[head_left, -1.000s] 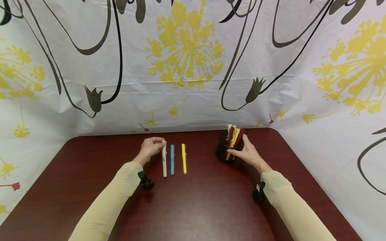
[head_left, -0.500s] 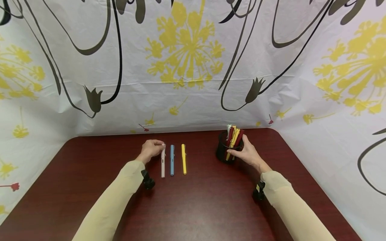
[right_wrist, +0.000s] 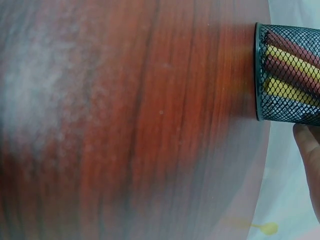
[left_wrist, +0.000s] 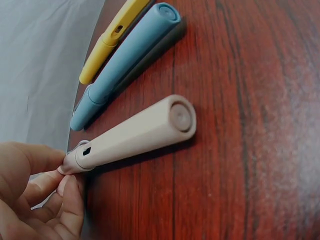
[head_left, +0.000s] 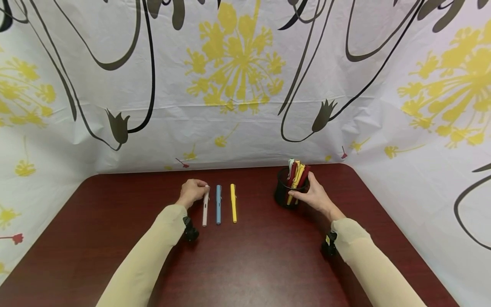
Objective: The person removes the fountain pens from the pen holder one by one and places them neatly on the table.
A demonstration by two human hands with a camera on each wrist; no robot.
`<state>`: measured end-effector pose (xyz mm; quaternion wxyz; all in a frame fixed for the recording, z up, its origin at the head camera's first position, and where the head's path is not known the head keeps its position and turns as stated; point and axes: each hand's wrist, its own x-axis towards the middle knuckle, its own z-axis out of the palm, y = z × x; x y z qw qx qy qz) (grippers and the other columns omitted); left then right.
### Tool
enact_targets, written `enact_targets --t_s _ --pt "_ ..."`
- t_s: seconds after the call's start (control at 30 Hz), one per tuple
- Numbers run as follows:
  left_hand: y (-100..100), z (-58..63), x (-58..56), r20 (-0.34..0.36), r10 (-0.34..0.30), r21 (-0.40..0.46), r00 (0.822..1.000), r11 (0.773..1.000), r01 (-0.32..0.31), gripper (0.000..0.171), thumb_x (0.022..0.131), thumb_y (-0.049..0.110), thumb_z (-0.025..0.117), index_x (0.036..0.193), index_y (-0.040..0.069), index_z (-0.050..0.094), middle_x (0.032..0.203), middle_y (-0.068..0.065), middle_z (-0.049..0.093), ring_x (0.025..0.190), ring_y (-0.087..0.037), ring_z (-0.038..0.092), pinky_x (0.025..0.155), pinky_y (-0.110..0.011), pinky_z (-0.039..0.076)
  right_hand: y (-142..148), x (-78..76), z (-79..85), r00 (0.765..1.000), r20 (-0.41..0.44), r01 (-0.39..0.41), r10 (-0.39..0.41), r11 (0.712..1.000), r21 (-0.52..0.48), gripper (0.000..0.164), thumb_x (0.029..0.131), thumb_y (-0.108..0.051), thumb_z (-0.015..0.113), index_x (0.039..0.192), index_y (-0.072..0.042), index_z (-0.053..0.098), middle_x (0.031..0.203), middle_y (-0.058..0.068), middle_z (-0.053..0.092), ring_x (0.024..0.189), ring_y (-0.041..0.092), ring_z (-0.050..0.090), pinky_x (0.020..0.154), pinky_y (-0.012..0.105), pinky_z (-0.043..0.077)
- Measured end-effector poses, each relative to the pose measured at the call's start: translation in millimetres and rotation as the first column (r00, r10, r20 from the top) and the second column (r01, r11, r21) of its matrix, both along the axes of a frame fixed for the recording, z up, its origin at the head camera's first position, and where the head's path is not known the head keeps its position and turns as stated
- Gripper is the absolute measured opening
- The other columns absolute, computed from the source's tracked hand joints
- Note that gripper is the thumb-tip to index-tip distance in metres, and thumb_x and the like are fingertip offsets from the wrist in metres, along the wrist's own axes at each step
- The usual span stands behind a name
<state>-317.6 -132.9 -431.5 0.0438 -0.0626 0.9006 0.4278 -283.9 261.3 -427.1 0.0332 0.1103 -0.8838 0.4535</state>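
L hand (head_left: 192, 192) pinched pale pen (head_left: 205, 209) at its 12 o'clock end, on table (head_left: 245, 260); blue pen (head_left: 218, 205) & yellow pen (head_left: 233, 204) lay 3 o'clock. R hand (head_left: 317, 197) gripped mesh cup (head_left: 282, 195), approx. 3 o'clock too.

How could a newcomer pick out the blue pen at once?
On the dark red table, look left of the black mesh cup. Between the pale pen and the yellow pen lies the blue pen, the row's only blue one.
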Motion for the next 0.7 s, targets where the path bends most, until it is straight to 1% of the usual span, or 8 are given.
enact_targets --t_s 0.03,0.13,0.3,0.47,0.6,0.7 --pt "0.2 -0.3 -0.2 -0.003 0.000 -0.005 1.000 1.000 -0.001 0.025 0.089 0.018 0.063 0.108 0.004 0.070 0.091 -0.012 0.072 0.070 -0.014 0.064 0.060 -0.024 0.050 0.1 -0.1 -0.2 1.000 -0.003 0.000 0.000 1.000 -0.003 0.088 0.080 -0.030 0.076 0.144 -0.006 0.021 0.138 0.021 0.040 0.129 0.035 0.039 0.103 0.055 0.033" --pt "0.8 -0.9 -0.1 -0.014 -0.007 -0.032 1.000 0.999 0.007 0.025 0.090 0.019 0.062 0.109 0.004 0.070 0.093 -0.012 0.072 0.071 -0.016 0.064 0.060 -0.025 0.050 0.3 -0.4 -0.7 1.000 -0.007 -0.002 0.002 1.000 -0.010 0.088 0.079 -0.030 0.076 0.144 -0.006 0.021 0.138 0.021 0.040 0.129 0.035 0.039 0.103 0.055 0.034" --pt "0.3 -0.5 2.0 -0.019 -0.010 -0.058 1.000 0.998 0.009 0.027 0.091 0.019 0.061 0.112 0.004 0.069 0.103 -0.014 0.069 0.081 -0.021 0.065 0.065 -0.029 0.052 0.4 -0.7 -1.4 1.000 -0.008 -0.003 0.003 1.000 -0.011 0.088 0.079 -0.030 0.076 0.144 -0.007 0.021 0.137 0.020 0.041 0.128 0.035 0.040 0.103 0.054 0.035" --pt "-2.1 -2.0 4.3 -0.023 -0.001 -0.037 1.000 0.999 0.000 0.028 0.092 0.019 0.060 0.114 0.003 0.067 0.111 -0.017 0.066 0.085 -0.023 0.066 0.067 -0.028 0.054 0.9 -0.4 -1.0 1.000 -0.007 0.000 0.000 1.000 -0.004 0.089 0.079 -0.031 0.076 0.144 -0.006 0.021 0.138 0.021 0.040 0.129 0.036 0.039 0.103 0.056 0.034" --pt "-3.5 -4.3 4.8 -0.027 0.001 -0.019 1.000 1.000 -0.001 0.028 0.093 0.019 0.059 0.114 0.003 0.067 0.111 -0.017 0.066 0.084 -0.022 0.066 0.066 -0.028 0.055 0.9 -0.3 -1.0 1.000 -0.008 0.002 -0.002 1.000 -0.001 0.088 0.079 -0.030 0.076 0.144 -0.006 0.021 0.137 0.021 0.041 0.128 0.036 0.039 0.103 0.056 0.034" --pt "-3.2 -4.6 4.7 -0.034 0.002 -0.031 0.999 1.000 -0.003 0.027 0.093 0.020 0.059 0.114 0.004 0.068 0.110 -0.016 0.067 0.083 -0.021 0.066 0.066 -0.028 0.054 0.7 -0.2 -1.0 1.000 -0.007 0.002 -0.002 1.000 -0.003 0.088 0.079 -0.030 0.076 0.144 -0.006 0.021 0.137 0.021 0.041 0.128 0.036 0.040 0.103 0.055 0.034"
